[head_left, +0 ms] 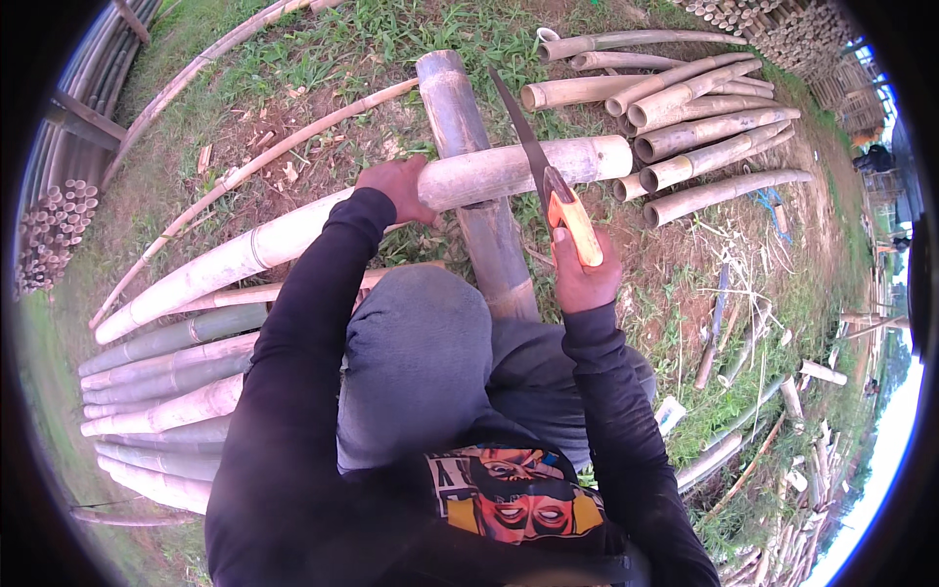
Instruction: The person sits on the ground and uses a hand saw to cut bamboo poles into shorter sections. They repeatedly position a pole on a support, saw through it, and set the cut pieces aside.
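A thick pale bamboo pole (518, 168) lies across a darker bamboo log (458, 112) that rests on the ground in front of me. My left hand (396, 188) is wrapped round the pole, just left of where it crosses the log. In my right hand (587, 274) is the orange handle of a hand saw (533, 152), gripped closed. The saw's dark blade lies across the pole to the right of the log, its tip pointing away from me. Whether the teeth have cut into the pole, I cannot tell.
Several cut bamboo poles (714, 137) lie stacked at the far right. More long poles (176, 362) are laid side by side at my left. A thin bamboo strip (264, 161) curves over the grass beyond the pole. Bamboo scraps (802, 499) litter the ground at the lower right.
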{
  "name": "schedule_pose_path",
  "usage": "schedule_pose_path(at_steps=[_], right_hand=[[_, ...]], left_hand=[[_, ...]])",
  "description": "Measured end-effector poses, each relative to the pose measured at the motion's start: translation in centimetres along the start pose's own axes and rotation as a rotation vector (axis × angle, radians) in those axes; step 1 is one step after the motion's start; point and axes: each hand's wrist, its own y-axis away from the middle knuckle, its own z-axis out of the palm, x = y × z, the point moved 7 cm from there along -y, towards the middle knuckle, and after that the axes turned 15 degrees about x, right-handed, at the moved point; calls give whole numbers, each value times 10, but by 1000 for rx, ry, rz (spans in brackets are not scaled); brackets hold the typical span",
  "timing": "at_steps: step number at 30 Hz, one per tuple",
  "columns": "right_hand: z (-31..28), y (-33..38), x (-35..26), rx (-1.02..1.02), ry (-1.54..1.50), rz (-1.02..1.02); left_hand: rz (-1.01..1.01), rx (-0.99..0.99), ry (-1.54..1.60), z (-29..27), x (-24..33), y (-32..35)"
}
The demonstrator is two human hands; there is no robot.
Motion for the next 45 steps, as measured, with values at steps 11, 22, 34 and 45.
schedule_pose_path(at_steps=[11,22,34,45], right_hand=[[-43,35,-17,-12,138,17],[-91,48,51,73,-101,238],[-70,-21,112,-808,656,-135],[-98,-172,256,-257,1282,104]], left_hand=[[22,-6,-3,14,-5,-6],[-16,-50,7,8,-3,-7],[22,40,25,11,1,-8],[28,37,6,11,4,-11]])
